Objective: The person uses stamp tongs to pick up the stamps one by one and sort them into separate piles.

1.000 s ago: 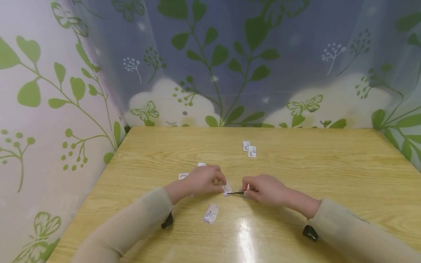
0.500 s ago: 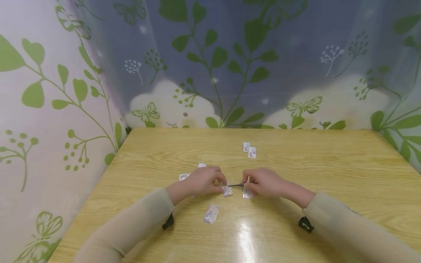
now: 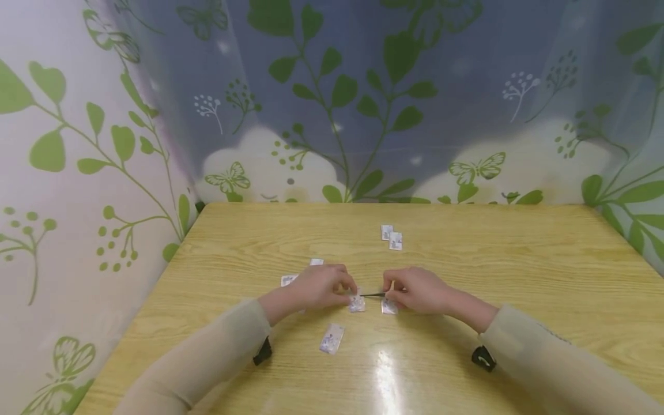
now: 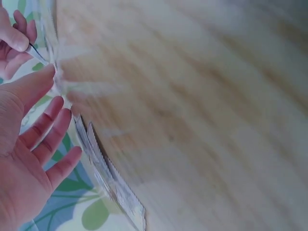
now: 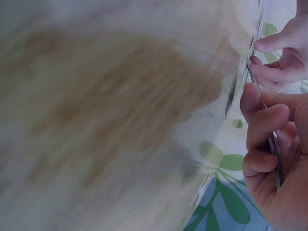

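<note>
A small printed sachet (image 3: 357, 304) lies on the table at the middle of the head view, its far end between the thumb and finger of my left hand (image 3: 316, 286). In the left wrist view the other fingers (image 4: 65, 168) of that hand are spread loosely. My right hand (image 3: 420, 291) grips thin dark tweezers (image 3: 373, 295), fingers curled round the shaft in the right wrist view. Their tips reach left to the sachet's far end, right by my left fingertips. Beneath the right fingers another sachet (image 3: 389, 306) is partly covered.
One more sachet (image 3: 332, 339) lies nearer to me. Beyond the left hand are two partly seen sachets, one at the left (image 3: 288, 280) and one farther back (image 3: 316, 261). Two overlapping sachets (image 3: 396, 241) sit at the back of the wooden table (image 3: 493, 242). Leaf-patterned cloth surrounds it.
The tweezer tips have moved from the sachet's near end to its far end, by my left fingers. The right hand has shifted slightly away from me, uncovering the sachet below it. The held sachet has turned a little.
</note>
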{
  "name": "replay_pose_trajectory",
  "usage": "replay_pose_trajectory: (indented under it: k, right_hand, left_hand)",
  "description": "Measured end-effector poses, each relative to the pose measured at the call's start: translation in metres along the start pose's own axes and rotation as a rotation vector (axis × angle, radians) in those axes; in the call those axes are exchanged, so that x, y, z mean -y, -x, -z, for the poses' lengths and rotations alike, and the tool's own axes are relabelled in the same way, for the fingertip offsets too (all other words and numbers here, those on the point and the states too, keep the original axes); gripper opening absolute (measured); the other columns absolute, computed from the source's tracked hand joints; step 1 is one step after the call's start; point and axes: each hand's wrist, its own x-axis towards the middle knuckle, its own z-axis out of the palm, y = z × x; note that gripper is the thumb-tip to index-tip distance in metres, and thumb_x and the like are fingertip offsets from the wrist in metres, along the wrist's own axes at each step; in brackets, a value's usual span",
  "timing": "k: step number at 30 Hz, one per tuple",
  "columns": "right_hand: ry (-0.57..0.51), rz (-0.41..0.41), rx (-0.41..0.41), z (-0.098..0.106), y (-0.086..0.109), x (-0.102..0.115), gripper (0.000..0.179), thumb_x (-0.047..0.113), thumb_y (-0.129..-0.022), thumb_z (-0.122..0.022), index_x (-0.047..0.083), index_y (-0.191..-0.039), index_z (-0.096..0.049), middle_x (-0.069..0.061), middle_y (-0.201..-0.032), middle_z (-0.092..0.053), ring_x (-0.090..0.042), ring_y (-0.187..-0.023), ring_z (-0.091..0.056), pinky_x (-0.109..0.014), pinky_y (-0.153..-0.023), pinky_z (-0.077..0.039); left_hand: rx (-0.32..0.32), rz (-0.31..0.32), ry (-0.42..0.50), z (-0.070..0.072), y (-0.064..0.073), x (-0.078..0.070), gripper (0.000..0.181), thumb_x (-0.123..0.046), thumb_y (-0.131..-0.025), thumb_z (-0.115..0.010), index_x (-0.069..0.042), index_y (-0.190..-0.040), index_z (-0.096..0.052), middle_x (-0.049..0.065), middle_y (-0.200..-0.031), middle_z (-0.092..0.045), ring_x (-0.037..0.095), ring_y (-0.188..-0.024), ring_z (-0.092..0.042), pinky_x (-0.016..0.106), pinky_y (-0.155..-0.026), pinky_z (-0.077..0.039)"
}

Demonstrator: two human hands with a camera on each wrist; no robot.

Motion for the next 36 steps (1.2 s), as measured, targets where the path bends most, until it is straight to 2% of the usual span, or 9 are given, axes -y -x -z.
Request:
replay_pose_trajectory:
  k: [4, 7, 12, 18, 22, 25, 29, 36]
  right_hand:
    - [-0.021, -0.014, -0.015, 0.008, 0.007, 0.001, 0.004, 0.013, -0.096, -0.060, 0.014, -0.093, -0.060, 0.011, -0.059, -0.053, -0.004, -0.049, -0.041, -0.024, -0.050, -0.035]
    - [-0.038, -0.016, -0.037, 0.018, 0.016, 0.000, 0.004, 0.015, -0.098, -0.058, 0.013, -0.095, -0.060, 0.010, -0.060, -0.054, -0.004, -0.050, -0.040, -0.025, -0.051, -0.036]
    - [-0.092, -0.053, -0.053, 0.032, 0.035, -0.004, 0.003, 0.011, -0.097, -0.057, 0.010, -0.096, -0.060, 0.005, -0.061, -0.057, -0.005, -0.049, -0.039, -0.024, -0.049, -0.035]
    - [-0.213, -0.111, -0.033, 0.040, 0.060, -0.011, 0.005, 0.011, -0.098, -0.057, 0.006, -0.098, -0.058, -0.002, -0.063, -0.059, -0.005, -0.042, -0.033, -0.021, -0.041, -0.032]
    - [-0.240, -0.094, -0.006, 0.036, 0.073, -0.014, 0.003, 0.011, -0.098, -0.058, 0.008, -0.097, -0.059, 0.000, -0.062, -0.059, -0.003, -0.044, -0.034, -0.021, -0.042, -0.032]
    - [-0.243, -0.068, 0.002, 0.029, 0.080, -0.017, 0.003, 0.010, -0.097, -0.059, 0.011, -0.093, -0.058, 0.004, -0.061, -0.058, -0.002, -0.049, -0.035, -0.021, -0.046, -0.030]
    - [-0.252, -0.075, 0.009, 0.020, 0.085, -0.020, 0.006, 0.012, -0.096, -0.061, 0.014, -0.091, -0.057, 0.006, -0.061, -0.057, -0.001, -0.050, -0.035, -0.020, -0.046, -0.030]
    - [-0.193, -0.079, -0.010, 0.013, 0.084, -0.020, 0.009, 0.012, -0.096, -0.061, 0.016, -0.090, -0.055, 0.009, -0.060, -0.055, -0.001, -0.049, -0.035, -0.021, -0.047, -0.031]
  left_hand:
    - [-0.021, -0.021, 0.066, -0.001, 0.009, 0.004, 0.021, -0.029, -0.089, -0.071, -0.021, -0.108, -0.072, -0.010, -0.096, -0.061, 0.005, -0.079, -0.056, 0.022, -0.066, -0.046]
    - [-0.011, -0.049, 0.160, -0.001, 0.022, 0.004, 0.020, -0.024, -0.087, -0.074, -0.019, -0.106, -0.072, -0.011, -0.096, -0.061, 0.006, -0.080, -0.057, 0.023, -0.069, -0.047]
    - [0.084, -0.104, 0.261, -0.003, 0.041, 0.000, 0.021, -0.023, -0.082, -0.079, -0.018, -0.101, -0.073, -0.015, -0.097, -0.061, 0.004, -0.087, -0.057, 0.022, -0.079, -0.047]
    - [0.111, -0.122, 0.164, -0.002, 0.046, -0.005, 0.020, -0.027, -0.078, -0.082, -0.022, -0.096, -0.075, -0.015, -0.102, -0.058, 0.002, -0.089, -0.053, 0.021, -0.081, -0.045]
    - [0.107, -0.130, 0.123, -0.002, 0.046, -0.004, 0.020, -0.027, -0.077, -0.082, -0.022, -0.095, -0.076, -0.014, -0.103, -0.057, 0.002, -0.089, -0.051, 0.021, -0.081, -0.044]
    - [0.105, -0.127, 0.127, -0.003, 0.047, -0.003, 0.019, -0.028, -0.077, -0.082, -0.022, -0.095, -0.076, -0.014, -0.103, -0.056, 0.002, -0.089, -0.051, 0.021, -0.082, -0.044]
    - [0.108, -0.116, 0.143, -0.003, 0.047, -0.002, 0.019, -0.028, -0.078, -0.082, -0.022, -0.094, -0.076, -0.015, -0.102, -0.055, 0.002, -0.089, -0.051, 0.021, -0.082, -0.044]
    - [0.100, -0.118, 0.142, -0.003, 0.047, -0.002, 0.020, -0.027, -0.079, -0.081, -0.021, -0.097, -0.076, -0.014, -0.101, -0.056, 0.003, -0.089, -0.052, 0.021, -0.081, -0.044]
